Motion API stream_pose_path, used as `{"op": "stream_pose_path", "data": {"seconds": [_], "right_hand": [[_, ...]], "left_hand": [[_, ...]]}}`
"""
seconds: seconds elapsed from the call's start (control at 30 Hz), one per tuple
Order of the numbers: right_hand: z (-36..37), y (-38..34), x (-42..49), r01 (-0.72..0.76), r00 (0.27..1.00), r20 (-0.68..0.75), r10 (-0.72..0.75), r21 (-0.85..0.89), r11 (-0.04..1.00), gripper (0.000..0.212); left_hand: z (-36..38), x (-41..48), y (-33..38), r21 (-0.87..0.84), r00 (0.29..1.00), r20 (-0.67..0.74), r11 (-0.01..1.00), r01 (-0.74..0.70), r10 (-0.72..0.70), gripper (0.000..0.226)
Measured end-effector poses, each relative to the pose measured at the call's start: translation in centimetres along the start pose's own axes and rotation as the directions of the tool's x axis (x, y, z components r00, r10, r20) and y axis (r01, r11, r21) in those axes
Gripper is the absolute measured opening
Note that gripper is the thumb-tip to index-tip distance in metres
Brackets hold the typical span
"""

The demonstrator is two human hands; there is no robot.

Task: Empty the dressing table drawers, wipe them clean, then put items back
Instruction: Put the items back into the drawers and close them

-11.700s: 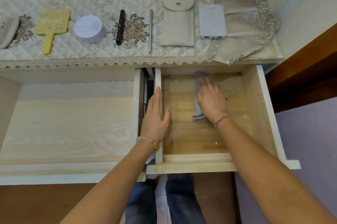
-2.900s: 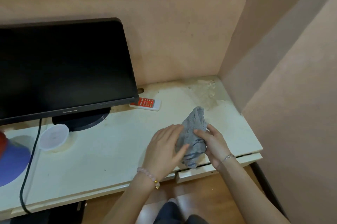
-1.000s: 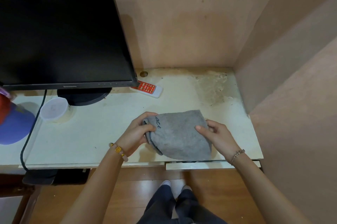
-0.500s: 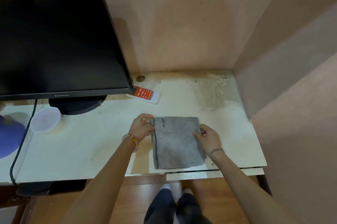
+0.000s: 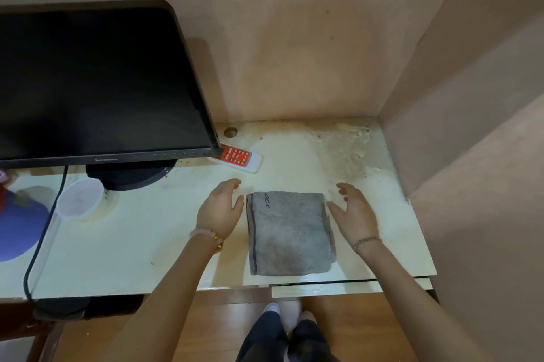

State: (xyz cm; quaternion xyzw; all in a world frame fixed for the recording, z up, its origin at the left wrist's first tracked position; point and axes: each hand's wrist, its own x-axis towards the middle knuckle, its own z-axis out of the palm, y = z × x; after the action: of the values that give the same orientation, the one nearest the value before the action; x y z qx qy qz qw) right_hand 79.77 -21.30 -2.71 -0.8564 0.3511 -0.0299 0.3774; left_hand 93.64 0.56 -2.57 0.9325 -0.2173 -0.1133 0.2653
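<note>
Folded grey fleece cloth [image 5: 290, 233]: lies flat on the cream worktop [image 5: 132, 244], at 6 o'clock from a white remote with a red button panel [image 5: 238, 157] and close to the worktop's front edge.

Left hand [image 5: 219, 208]: at the cloth's 9 o'clock edge. Grip apart, fingers loosely spread, nothing held.
Right hand [image 5: 353, 213]: at the 3 o'clock edge. Grip likewise apart and empty.
Both thumbs are just beside the cloth; contact cannot be told.

Risks, as judged:
- The cloth is placed near the front edge, so a forearm drawn back across it could drag it to the floor.
- Loose layer edges are seen at the 3 o'clock side. Unweighted, the fold could spring open there.
- A gritty stained patch [image 5: 344, 152] is noted at 1 o'clock. If the cloth is slid that way, dirt would be picked up.

Orientation: the fold is nearly square, so the long axis is weakly defined. It is taken as 12 to 6 o'clock, along the dark stitched stripe at the 9 o'clock edge. The lettered corner points to 11 o'clock.
</note>
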Motion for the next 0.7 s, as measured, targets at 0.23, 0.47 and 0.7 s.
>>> {"op": "stream_pose_path", "data": {"seconds": [0.23, 0.47, 0.7], "right_hand": [[-4.8, -2.0, -0.3, 0.318, 0.931, -0.131, -0.342, -0.175, 0.932, 0.056], [-8.2, -2.2, -2.1, 0.378, 0.883, -0.178, -0.434, -0.277, 0.883, 0.058], [-12.4, -0.6, -4.0, 0.307, 0.865, -0.292, -0.408, -0.335, 0.891, 0.057]], "left_hand": [[-4.5, -1.0, 2.3, 0.424, 0.920, -0.128, 0.859, -0.286, 0.370, 0.051], [-6.3, -2.4, 5.8, 0.461, 0.878, -0.203, 0.833, -0.305, 0.434, 0.053], [-5.9, -2.3, 9.6, 0.435, 0.829, -0.216, 0.811, -0.392, 0.516, 0.055]]}}
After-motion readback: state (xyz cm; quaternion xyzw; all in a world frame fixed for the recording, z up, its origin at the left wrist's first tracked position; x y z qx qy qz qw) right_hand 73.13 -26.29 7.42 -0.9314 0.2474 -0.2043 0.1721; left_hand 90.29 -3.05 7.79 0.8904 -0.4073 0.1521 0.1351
